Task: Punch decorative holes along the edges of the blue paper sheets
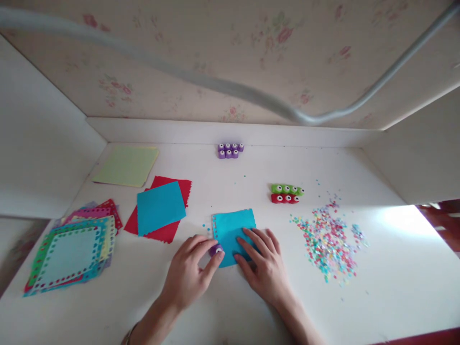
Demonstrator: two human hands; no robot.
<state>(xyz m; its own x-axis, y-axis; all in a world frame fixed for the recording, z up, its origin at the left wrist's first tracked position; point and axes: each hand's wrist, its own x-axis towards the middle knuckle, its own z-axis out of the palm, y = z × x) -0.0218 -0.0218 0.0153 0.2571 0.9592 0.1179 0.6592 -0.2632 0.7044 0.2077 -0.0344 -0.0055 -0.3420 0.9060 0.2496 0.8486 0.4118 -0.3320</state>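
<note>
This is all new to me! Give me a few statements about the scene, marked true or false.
1. The left hand holds a purple paper punch. True.
2. The right hand is off the paper. False: its fingers rest on a blue sheet.
3. Green punches stand beside red punches. True.
4. The confetti lies left of both hands. False: it lies to their right.
5. Another blue sheet overlaps red paper. True.

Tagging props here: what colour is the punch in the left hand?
The punch is purple with a white top, seen best in the head view.
</note>
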